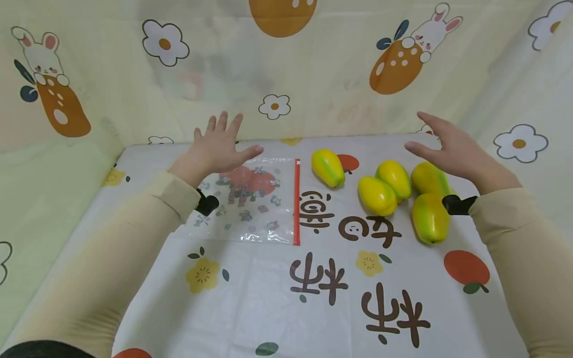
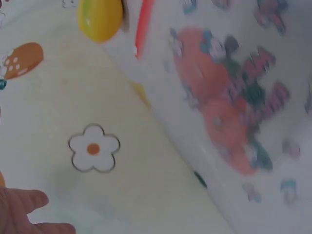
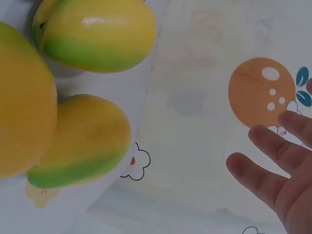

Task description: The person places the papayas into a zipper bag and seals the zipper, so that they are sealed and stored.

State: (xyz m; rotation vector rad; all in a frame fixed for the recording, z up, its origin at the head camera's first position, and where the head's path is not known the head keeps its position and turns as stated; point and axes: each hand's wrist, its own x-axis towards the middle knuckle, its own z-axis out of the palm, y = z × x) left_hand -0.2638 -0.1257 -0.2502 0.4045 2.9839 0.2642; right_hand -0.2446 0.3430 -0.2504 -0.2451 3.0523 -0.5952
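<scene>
My left hand [image 1: 217, 149] is raised over the far left part of a clear zip bag [image 1: 259, 231], fingers spread, holding nothing. The bag lies flat, printed with small cartoon figures, its red slider edge [image 1: 297, 204] facing right. On the right, my right hand [image 1: 458, 151] hovers above the mangoes with fingers extended and nothing in its grasp. Several smooth yellow-green mangoes [image 1: 378, 196] lie on the table; one single mango [image 1: 328, 168] sits apart, just right of the bag. The right wrist view shows the fingers [image 3: 258, 178] away from the nearby mango [image 3: 90, 141].
A white cloth with fruit, flower and character prints covers the table [image 1: 250, 298]. Behind it rises a pale curtain [image 1: 322, 64] patterned with rabbits and flowers, and more curtain hangs at both sides. Dark bands circle both wrists.
</scene>
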